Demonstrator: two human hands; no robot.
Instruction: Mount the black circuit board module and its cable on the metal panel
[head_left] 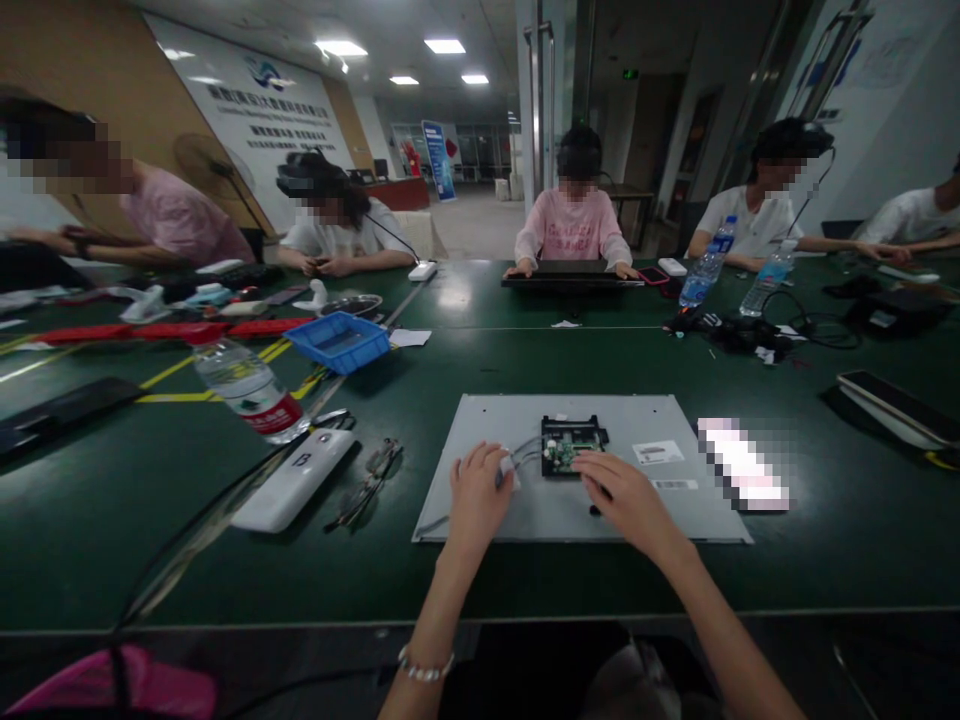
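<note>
A flat grey metal panel point(457, 445) lies before me, with a green circuit board point(562, 455) in a black bracket near its middle. Thin grey cables point(529, 450) run from the board's left side toward my left hand point(480, 490). That hand rests over the panel with bent fingers, closed around a small whitish piece that is mostly covered. My right hand point(626, 500) reaches in from the right, its fingers stretched out over the board's lower right edge; they seem to touch it. A white label point(658, 453) is stuck on the panel to the right of the board.
Left of the panel are glasses point(366, 487), a white power bank point(296, 480) with cables, a water bottle point(247, 390) and a blue tray point(341, 342). A blurred-out bright phone-like slab point(742, 465) lies to the right. Several people sit around the green table point(480, 580).
</note>
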